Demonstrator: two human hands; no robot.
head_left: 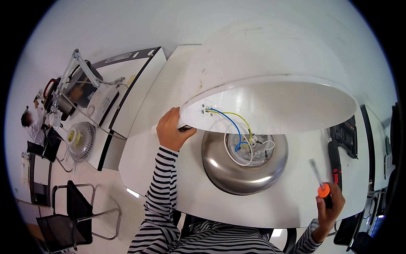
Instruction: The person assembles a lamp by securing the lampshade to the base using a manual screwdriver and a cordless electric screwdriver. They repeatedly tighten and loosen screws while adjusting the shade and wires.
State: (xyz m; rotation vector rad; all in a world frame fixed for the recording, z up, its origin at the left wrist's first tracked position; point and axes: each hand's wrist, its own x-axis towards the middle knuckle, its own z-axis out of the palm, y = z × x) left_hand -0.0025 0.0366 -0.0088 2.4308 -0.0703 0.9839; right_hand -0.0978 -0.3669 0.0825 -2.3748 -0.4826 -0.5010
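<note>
Head view: my left hand [170, 130] grasps the left edge of one white domed housing [270, 55], tilted above one round metal base [245, 182] on the table [304, 207]. Two coloured wires, one blue wire [234, 124] and one yellow wire [228, 113], run from housing to base. My right hand [334, 207] grips one orange-and-black screwdriver [324, 191], blade pointing away from me, apart from both parts.

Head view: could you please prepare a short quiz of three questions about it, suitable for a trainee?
1. Which hand holds the screwdriver?
2. True or false: the metal base is square.
3. Which wire colour shows between the white shell and the metal base? a) red b) blue c) black

Key:
1. The right hand.
2. False; it is round.
3. b, the blue wire.
</note>
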